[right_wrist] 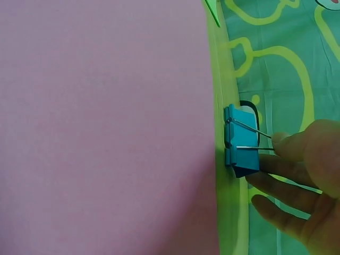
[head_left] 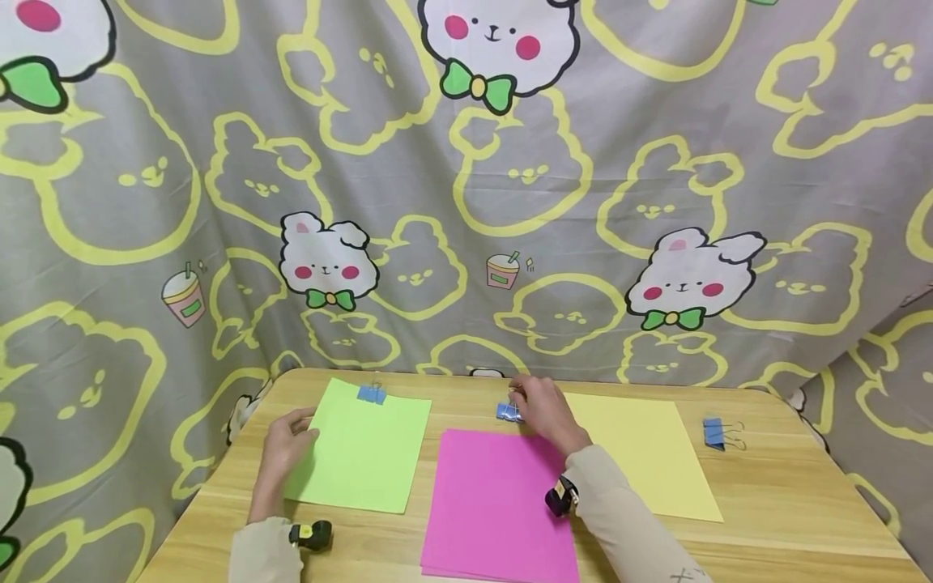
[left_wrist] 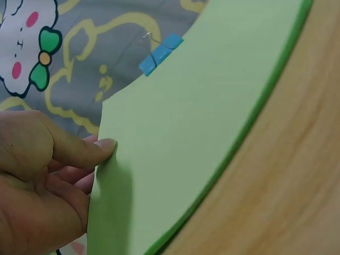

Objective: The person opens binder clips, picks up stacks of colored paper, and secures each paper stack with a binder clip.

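Observation:
On the left, a stack of green paper [head_left: 364,453] has a blue binder clip [head_left: 371,394] fastened on its far edge. My left hand [head_left: 283,449] pinches the stack's left edge, thumb on top, as the left wrist view shows with the green sheets [left_wrist: 180,117]. Just beyond a stack of pink paper [head_left: 496,506], my right hand [head_left: 547,410] holds a second blue binder clip [head_left: 508,412] by its wire handles. In the right wrist view this clip [right_wrist: 244,139] stands off the far edge of the pink sheets [right_wrist: 106,127], apart from them.
Yellow paper [head_left: 656,461] lies to the right, partly under my right forearm. A third blue binder clip [head_left: 714,434] lies farther right on the wooden table [head_left: 787,502]. A patterned grey curtain [head_left: 452,186] hangs behind the table's far edge.

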The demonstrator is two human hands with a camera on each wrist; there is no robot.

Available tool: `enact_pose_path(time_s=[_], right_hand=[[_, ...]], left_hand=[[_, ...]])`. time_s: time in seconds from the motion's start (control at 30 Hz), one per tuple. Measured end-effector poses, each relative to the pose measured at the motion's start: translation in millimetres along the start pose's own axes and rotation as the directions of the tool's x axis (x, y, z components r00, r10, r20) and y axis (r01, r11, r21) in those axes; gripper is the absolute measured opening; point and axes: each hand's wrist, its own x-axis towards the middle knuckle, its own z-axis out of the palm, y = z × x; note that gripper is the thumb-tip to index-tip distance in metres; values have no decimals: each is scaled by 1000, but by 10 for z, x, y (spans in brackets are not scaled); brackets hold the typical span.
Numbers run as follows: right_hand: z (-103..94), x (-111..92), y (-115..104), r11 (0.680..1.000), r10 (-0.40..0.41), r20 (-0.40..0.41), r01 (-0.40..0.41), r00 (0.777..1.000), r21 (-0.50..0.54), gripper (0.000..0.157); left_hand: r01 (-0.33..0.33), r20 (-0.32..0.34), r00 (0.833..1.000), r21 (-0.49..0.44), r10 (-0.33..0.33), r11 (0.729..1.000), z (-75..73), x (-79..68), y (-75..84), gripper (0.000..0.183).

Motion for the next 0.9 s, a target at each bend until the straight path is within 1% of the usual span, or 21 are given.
enact_pose_path(time_s=[0.1,0.2,0.3,0.37,0.43,0.53,0.7,0.8,0.9], right_hand=[[-5,6,0,1000,6,1,-6,1000,-5,12],[-23,7,-4,1000,8,5,-8,1000,-9,7],[-66,-12,-23,1000,-1,0,1,1000,-8,3],[-106,-35,-38,1000,-5,-4,5,1000,-5,4],[-149,-64,-50,1000,-2,-7,2,1000,1,6],[-220,-110,-61,1000,10,-9,-9,1000,12,7],[-360,-198,-68,1000,-18,-60,20,998,24,7],[-453,-254,-70,998,-48,-100,52,994,33,6],[-538,-305,-61,996,-73,-135,80,988,48,5]], left_hand=[[0,-25,1000,23,0,1000,29,9,-15,45],[3,-28,1000,45,-2,999,52,13,-10,45],[11,-11,1000,44,-11,999,64,13,2,47],[12,7,1000,38,-12,999,68,10,12,49],[5,19,1000,36,-6,999,68,7,20,49],[-27,31,999,53,25,998,61,3,28,49],[-75,50,996,85,71,994,30,-12,54,46],[-84,81,994,90,77,992,18,-41,101,46],[-107,126,988,98,95,989,13,-79,162,48]])
